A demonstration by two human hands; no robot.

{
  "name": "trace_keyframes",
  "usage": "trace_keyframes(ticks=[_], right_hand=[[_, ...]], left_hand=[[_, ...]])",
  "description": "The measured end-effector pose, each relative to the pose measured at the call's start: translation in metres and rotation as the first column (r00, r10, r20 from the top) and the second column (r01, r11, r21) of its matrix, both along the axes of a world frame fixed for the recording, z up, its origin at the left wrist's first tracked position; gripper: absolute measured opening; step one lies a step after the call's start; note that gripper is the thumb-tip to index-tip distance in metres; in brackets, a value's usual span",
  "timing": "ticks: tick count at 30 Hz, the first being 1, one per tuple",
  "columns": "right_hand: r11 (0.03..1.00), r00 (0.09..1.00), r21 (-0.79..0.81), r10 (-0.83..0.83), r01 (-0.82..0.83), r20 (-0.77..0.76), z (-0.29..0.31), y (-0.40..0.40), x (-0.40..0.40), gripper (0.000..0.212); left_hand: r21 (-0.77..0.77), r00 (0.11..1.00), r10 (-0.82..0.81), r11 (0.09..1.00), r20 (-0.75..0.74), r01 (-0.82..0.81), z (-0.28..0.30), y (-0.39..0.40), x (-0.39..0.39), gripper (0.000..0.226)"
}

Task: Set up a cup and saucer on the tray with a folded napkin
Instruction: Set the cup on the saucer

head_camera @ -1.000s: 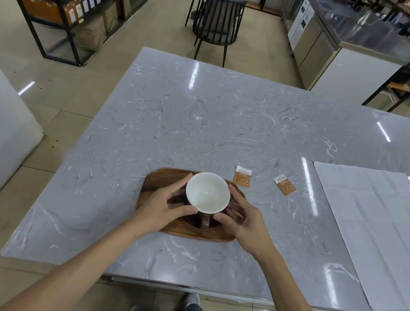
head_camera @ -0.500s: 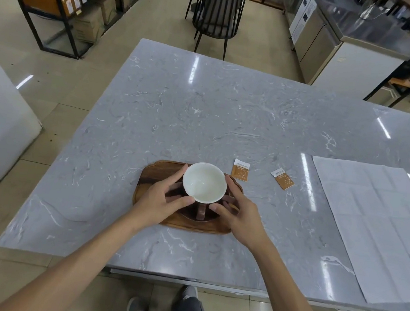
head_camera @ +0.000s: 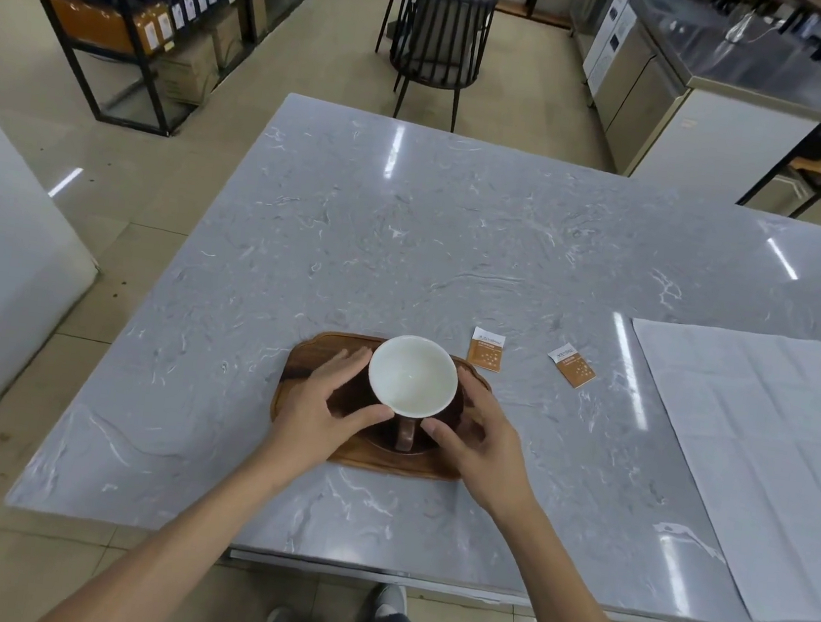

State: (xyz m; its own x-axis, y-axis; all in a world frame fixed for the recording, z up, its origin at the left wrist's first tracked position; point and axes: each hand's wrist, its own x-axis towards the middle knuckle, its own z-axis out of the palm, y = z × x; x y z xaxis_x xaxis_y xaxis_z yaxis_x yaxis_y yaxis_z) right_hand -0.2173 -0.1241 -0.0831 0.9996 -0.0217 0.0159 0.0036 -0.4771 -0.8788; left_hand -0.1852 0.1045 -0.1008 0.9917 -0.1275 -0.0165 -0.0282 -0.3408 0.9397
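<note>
A cup [head_camera: 411,380], white inside and brown outside, stands on a dark saucer [head_camera: 453,409] in the middle of an oval wooden tray [head_camera: 310,355] near the table's front edge. The cup's handle points toward me. My left hand [head_camera: 319,403] grips the saucer's left side, its thumb touching the cup's lower wall. My right hand [head_camera: 480,438] grips the saucer's right side, thumb beside the handle. A large white napkin [head_camera: 768,458] lies unfolded and flat on the table, far to the right.
Two small orange sachets [head_camera: 486,349] [head_camera: 571,365] lie just behind and to the right of the tray. The grey marble table [head_camera: 458,244] stretches far back. A dark chair [head_camera: 441,40] stands beyond it, with shelving at left and steel counters at right.
Both hands stay on either side of the saucer, and the cup rests in the same spot on the tray. Only my view has shifted slightly.
</note>
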Motion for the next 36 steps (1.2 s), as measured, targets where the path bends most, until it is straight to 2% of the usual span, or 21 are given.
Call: trace_keyframes(ticks=[3, 8, 20, 25, 31, 33, 36], right_hand=[[1.0, 1.0, 0.018, 0.002, -0.001, -0.021, -0.003, -0.001, 0.0, 0.071], [1.0, 0.998, 0.006, -0.01, 0.01, -0.054, -0.003, 0.004, -0.004, 0.071], [0.999, 0.997, -0.05, 0.007, -0.011, -0.075, -0.008, 0.006, -0.004, 0.073], [0.999, 0.997, -0.045, 0.019, -0.023, -0.079, -0.008, 0.005, -0.004, 0.073], [0.999, 0.997, -0.04, 0.002, -0.005, -0.077, -0.001, 0.002, -0.005, 0.072], [0.999, 0.998, -0.035, 0.007, -0.009, -0.059, 0.002, -0.001, -0.01, 0.069], [0.998, 1.0, -0.056, -0.022, 0.021, -0.015, 0.005, -0.009, -0.017, 0.062]], left_hand=[[-0.088, 0.992, -0.095, 0.992, -0.079, 0.088, -0.003, 0.001, 0.0, 0.077], [-0.011, 0.994, -0.073, 0.997, -0.085, 0.072, -0.009, 0.002, 0.0, 0.077], [-0.073, 0.993, -0.077, 0.995, -0.094, 0.07, -0.013, 0.002, 0.002, 0.081], [-0.083, 0.995, -0.08, 0.994, -0.062, 0.074, -0.009, 0.002, 0.002, 0.077], [-0.019, 0.997, -0.076, 0.997, -0.025, 0.075, -0.002, 0.007, -0.003, 0.076], [0.024, 0.997, -0.072, 0.997, 0.036, 0.071, 0.002, 0.008, -0.004, 0.073], [0.14, 0.974, -0.067, 0.989, 0.215, 0.037, 0.013, 0.007, -0.003, 0.064]])
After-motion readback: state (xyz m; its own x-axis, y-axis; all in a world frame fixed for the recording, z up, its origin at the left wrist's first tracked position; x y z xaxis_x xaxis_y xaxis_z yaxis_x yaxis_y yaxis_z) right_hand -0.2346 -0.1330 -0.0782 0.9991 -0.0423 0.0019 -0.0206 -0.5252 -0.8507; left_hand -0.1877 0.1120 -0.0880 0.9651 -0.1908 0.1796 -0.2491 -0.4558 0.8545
